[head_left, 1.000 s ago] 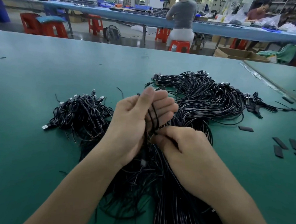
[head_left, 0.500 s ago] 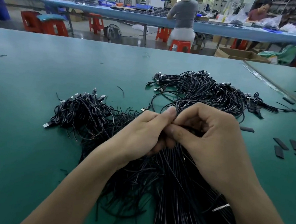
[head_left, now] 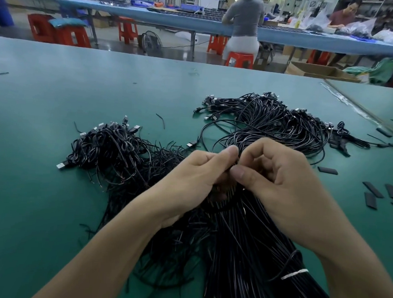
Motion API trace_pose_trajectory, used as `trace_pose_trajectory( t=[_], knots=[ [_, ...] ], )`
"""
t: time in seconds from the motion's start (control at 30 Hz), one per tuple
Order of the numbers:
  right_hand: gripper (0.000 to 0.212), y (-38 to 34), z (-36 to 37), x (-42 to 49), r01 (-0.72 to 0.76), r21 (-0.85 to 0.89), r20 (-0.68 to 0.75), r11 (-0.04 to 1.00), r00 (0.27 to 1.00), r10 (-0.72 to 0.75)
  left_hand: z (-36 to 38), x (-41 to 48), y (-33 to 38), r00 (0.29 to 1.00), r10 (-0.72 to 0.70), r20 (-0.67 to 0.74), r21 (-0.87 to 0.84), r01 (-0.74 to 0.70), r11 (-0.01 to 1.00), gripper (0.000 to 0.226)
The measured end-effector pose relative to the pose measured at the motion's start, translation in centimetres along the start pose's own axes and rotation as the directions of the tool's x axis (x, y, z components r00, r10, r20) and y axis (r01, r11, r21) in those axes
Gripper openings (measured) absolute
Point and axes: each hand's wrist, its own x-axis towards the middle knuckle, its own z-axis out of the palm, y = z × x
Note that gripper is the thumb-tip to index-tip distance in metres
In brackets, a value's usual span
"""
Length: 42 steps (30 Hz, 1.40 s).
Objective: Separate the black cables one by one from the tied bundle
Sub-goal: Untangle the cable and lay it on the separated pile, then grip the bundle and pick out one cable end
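A thick bundle of black cables (head_left: 249,251) runs from the table's near edge up to my hands, bound by a white tie (head_left: 295,274). My left hand (head_left: 196,178) and my right hand (head_left: 278,183) meet over its upper part, thumbs and forefingers pinched together on black cable strands. The pinched strands are mostly hidden under my fingers. Beyond my hands the cables loop into a big heap with USB plugs (head_left: 273,123). A pile of loose black cables (head_left: 112,150) lies to the left.
Short black sleeve pieces (head_left: 372,194) lie scattered at the right on the green table (head_left: 49,209). A table seam (head_left: 363,113) runs diagonally at the far right. Two people work at a blue bench (head_left: 198,22) behind, among red stools.
One second ago my left hand was open and raised with cables across its fingers. It has dropped and closed, and both hands now pinch together at the bundle. The right hand moved up.
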Motion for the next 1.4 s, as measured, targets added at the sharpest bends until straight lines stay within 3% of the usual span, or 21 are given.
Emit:
trace_pose_trajectory(
  t=[0.1, 0.17, 0.23, 0.37, 0.5, 0.6, 0.7, 0.77, 0.83, 1.07, 1.17, 1.3, 1.4],
  knots=[
    [0.008, 0.0, 0.3, 0.1, 0.011, -0.032, -0.108, 0.999, 0.994, -0.015, 0.1, -0.1, -0.2, 0.99, -0.045, 0.135, -0.21, 0.073, 0.975, 0.061],
    [0.009, 0.1, 0.4, 0.0, 0.005, -0.018, -0.174, 1.0, 0.985, -0.008, 0.0, -0.5, 0.0, 0.957, -0.072, 0.28, -0.261, 0.148, 0.954, 0.055],
    [0.009, 0.3, 0.7, 0.1, -0.018, 0.008, -0.218, 1.0, 0.976, 0.019, 0.0, -0.7, 0.1, 0.943, -0.077, 0.325, -0.255, 0.165, 0.953, 0.046],
    [0.009, 0.3, 1.3, 0.3, -0.033, 0.149, -0.25, 0.988, 0.966, 0.07, 0.3, -0.4, -0.2, 0.982, -0.042, 0.186, -0.095, 0.06, 0.994, 0.019],
    [0.009, 0.8, 1.2, 0.5, -0.113, 0.175, -0.287, 0.978, 0.944, 0.16, 0.0, 0.2, -0.6, 0.993, -0.041, 0.106, 0.036, 0.037, 0.999, 0.029],
    [0.024, 0.9, 1.3, 0.4, -0.24, 0.114, -0.298, 0.964, 0.918, 0.263, -1.4, 0.6, -0.7, 0.989, -0.113, -0.095, 0.001, 0.114, 0.993, 0.028],
    [0.032, 0.3, 1.7, 0.0, -0.288, -0.12, -0.105, 0.95, 0.955, 0.276, -2.9, 0.8, -0.5, 0.958, -0.122, -0.258, -0.145, 0.086, 0.986, 0.034],
    [0.017, 0.1, 2.5, -0.3, -0.222, -0.324, 0.158, 0.919, 0.946, 0.284, -3.2, 1.0, -0.4, 0.937, -0.108, -0.332, -0.21, 0.038, 0.977, 0.04],
    [0.007, 0.0, 3.4, -0.6, -0.137, -0.455, 0.306, 0.88, 0.904, 0.299, -3.2, 1.2, -0.4, 0.923, -0.109, -0.368, -0.232, 0.022, 0.972, 0.045],
    [0.028, 0.4, 4.9, -0.9, 0.01, -0.557, 0.396, 0.83, 0.882, 0.255, -2.7, 1.1, -0.4, 0.944, -0.193, -0.269, -0.267, 0.119, 0.956, 0.045],
    [0.021, 0.4, 5.5, -0.8, 0.052, -0.552, 0.442, 0.832, 0.865, 0.239, -2.6, 1.2, -0.3, 0.947, -0.197, -0.252, -0.315, 0.112, 0.942, 0.043],
    [0.014, 0.4, 5.6, -0.9, 0.101, -0.569, 0.465, 0.816, 0.858, 0.217, -2.3, 1.2, -0.3, 0.945, -0.092, -0.315, -0.175, 0.037, 0.984, 0.042],
    [0.028, 0.4, 5.5, -1.0, 0.142, -0.544, 0.484, 0.827, 0.858, 0.172, -2.2, 1.1, -0.3, 0.939, -0.009, -0.344, -0.117, -0.034, 0.993, 0.043]
  ],
)
